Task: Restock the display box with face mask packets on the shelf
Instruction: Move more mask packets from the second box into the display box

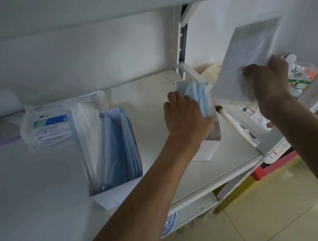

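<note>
The left hand (186, 116) is clenched on a bundle of blue mask packets (198, 95) standing in a small display box (207, 133) near the right end of the shelf (151, 101). The right hand (267, 81) grips the lower edge of a single white packet (248, 59), held raised and tilted just right of that box. The white packet's long axis runs diagonally, lower left to upper right; the box opening lies below and to the left of its lower edge. The right hand is therefore the hand placed to insert it, judged from position, while the left hand appears to brace the contents aside.

A second display box (110, 148), well filled with blue and white packets, stands apart to the left. A stack of wrapped packs (51, 122) lies behind it.

The small box's interior is largely hidden by the left hand; its free space cannot be determined. Goods on the adjoining shelf at right are cluttered and indistinct.
</note>
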A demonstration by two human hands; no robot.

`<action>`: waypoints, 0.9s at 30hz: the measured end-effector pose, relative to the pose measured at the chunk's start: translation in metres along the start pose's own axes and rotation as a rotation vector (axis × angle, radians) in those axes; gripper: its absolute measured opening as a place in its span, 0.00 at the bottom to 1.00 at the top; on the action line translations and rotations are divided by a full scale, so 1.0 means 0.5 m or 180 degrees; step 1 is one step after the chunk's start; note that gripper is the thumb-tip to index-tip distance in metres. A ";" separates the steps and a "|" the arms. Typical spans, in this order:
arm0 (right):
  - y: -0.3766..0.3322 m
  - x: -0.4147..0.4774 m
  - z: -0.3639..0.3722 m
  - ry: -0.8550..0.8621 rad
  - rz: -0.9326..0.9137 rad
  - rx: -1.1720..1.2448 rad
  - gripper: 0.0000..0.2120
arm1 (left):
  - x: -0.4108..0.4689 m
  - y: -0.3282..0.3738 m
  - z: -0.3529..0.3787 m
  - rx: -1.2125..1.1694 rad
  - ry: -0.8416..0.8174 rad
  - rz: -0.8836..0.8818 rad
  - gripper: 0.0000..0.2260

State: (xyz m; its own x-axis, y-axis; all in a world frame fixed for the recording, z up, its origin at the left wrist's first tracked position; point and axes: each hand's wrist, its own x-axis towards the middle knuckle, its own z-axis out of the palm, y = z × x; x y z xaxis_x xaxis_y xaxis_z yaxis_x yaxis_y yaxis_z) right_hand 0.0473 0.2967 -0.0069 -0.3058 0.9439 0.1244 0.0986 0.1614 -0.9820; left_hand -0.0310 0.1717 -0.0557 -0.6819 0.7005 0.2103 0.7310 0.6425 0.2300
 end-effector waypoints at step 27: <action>0.017 -0.014 0.007 -0.0275 0.0049 -0.0073 0.11 | 0.028 -0.050 0.004 -0.2028 -0.0693 -0.0818 0.11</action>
State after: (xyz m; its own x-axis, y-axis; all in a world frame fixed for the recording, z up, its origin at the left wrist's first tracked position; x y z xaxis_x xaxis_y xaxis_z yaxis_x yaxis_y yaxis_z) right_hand 0.0469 0.2906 -0.0167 -0.3846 0.9181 0.0955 0.1253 0.1544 -0.9800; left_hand -0.0587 0.1663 -0.0605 -0.7611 0.6403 -0.1038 0.3456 0.5357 0.7704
